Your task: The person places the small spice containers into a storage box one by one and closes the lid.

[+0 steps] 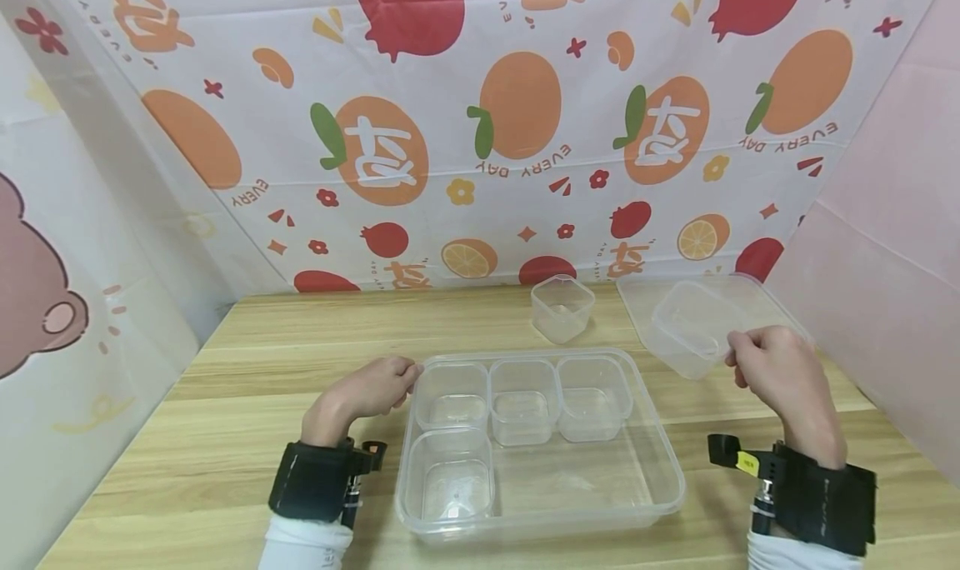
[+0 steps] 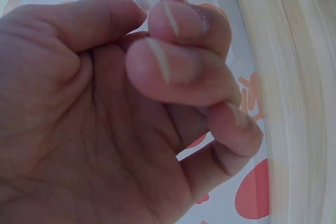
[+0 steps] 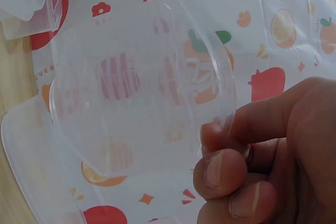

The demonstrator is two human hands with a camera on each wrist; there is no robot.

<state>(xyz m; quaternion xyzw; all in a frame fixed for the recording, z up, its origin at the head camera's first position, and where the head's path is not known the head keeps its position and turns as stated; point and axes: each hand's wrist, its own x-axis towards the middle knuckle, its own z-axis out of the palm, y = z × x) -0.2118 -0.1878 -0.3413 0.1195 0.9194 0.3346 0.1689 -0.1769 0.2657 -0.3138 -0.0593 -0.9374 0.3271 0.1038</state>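
Observation:
A large clear plastic box [image 1: 570, 522] stands on the table. Inside it are several small clear containers: three in a row along the far side and one [image 1: 452, 477] at the near left. At the box's far left corner, my left hand [image 1: 381, 387] pinches the rim between thumb and fingertips; the left wrist view shows these fingers [image 2: 178, 72] curled. My right hand [image 1: 780, 366] pinches the edge of another small clear container [image 1: 686, 328], raised and tilted to the right of the box. That container [image 3: 136, 93] fills much of the right wrist view.
Behind the box, a small clear container [image 1: 562, 312] sits on the wooden table [image 1: 247, 362]. A flat clear lid [image 1: 757, 303] lies at the back right, partly behind the raised container. A fruit-print cloth [image 1: 450, 137] hangs along the table's far edge.

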